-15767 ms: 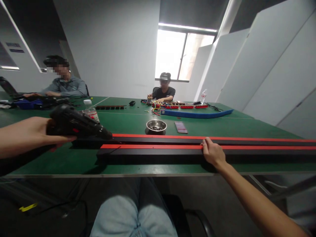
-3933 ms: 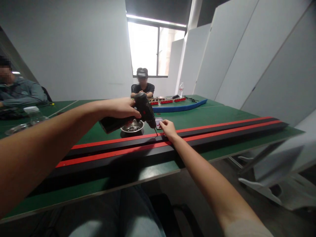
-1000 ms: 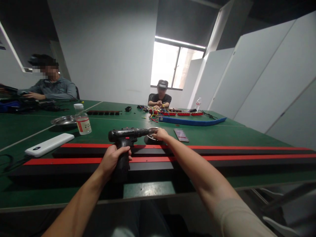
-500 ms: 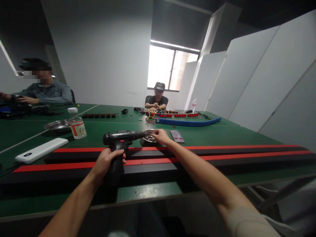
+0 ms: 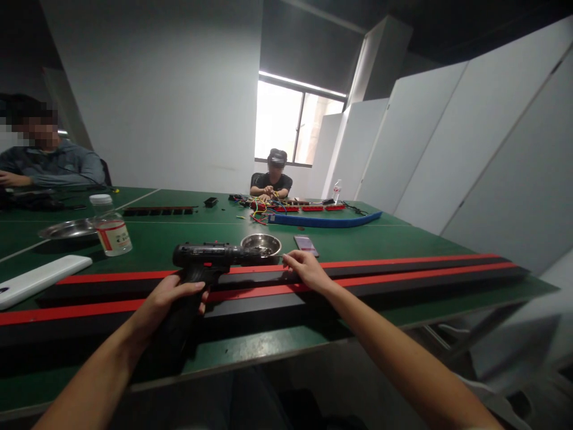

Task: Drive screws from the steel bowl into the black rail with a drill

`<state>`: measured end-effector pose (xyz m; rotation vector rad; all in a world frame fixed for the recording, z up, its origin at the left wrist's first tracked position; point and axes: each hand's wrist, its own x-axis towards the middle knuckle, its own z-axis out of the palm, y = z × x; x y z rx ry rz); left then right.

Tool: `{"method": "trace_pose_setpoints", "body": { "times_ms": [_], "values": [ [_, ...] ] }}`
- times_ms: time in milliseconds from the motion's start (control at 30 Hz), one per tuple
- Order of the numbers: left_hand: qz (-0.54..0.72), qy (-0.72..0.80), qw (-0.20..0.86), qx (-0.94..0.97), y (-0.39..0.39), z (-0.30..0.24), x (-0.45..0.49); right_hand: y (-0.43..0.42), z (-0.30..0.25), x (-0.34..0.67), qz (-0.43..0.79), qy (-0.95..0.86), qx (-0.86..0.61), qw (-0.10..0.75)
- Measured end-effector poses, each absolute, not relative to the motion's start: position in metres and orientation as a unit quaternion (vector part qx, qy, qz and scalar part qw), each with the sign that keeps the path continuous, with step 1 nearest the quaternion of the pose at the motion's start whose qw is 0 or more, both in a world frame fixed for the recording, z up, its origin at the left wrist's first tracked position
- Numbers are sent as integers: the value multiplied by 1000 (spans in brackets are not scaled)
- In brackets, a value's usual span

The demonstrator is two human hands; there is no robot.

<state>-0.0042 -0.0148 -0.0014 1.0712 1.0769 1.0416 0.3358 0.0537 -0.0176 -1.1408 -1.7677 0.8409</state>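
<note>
My left hand (image 5: 172, 295) is wrapped round the grip of a black cordless drill (image 5: 206, 255), which points right with its bit level. At the bit's tip my right hand (image 5: 307, 269) is closed in a pinch; whatever lies between its fingertips is too small to name. Just behind the drill's front end sits a round metal bowl (image 5: 264, 242) with small dark pieces in it. Under both hands run two long black bars with red top strips, a nearer bar (image 5: 358, 279) and a farther bar (image 5: 394, 261).
A phone (image 5: 305, 245) lies beyond my right hand. On the left are a bottle (image 5: 111, 230), a metal dish (image 5: 67, 229) and a white power bank (image 5: 49, 279). Farther back lie a blue strip (image 5: 322, 221) and tangled wires (image 5: 257, 209). Two people sit across the table.
My right hand has come back from over the bowl to the drill bit's tip, its fingers still pinched. The view has turned right, so most things sit farther left.
</note>
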Motion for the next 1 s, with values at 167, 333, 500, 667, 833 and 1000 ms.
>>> {"method": "trace_pose_setpoints", "body": {
  "times_ms": [167,333,500,667,833,1000],
  "values": [
    [456,469,610,447,-11,-6,-5,60,-28,343,359,-659,-460,473],
    [453,471,620,434,-7,-9,-9,60,-27,338,370,-661,-456,467],
    [449,477,618,434,-7,-8,-9,59,-27,337,375,-675,-443,456],
    [442,480,613,446,-13,-3,-8,59,-27,338,371,-684,-443,445],
    [436,488,613,443,-16,1,-7,58,-25,338,368,-689,-441,441],
    [435,495,617,430,-15,3,-6,57,-25,337,372,-689,-442,439]
  ]
}}
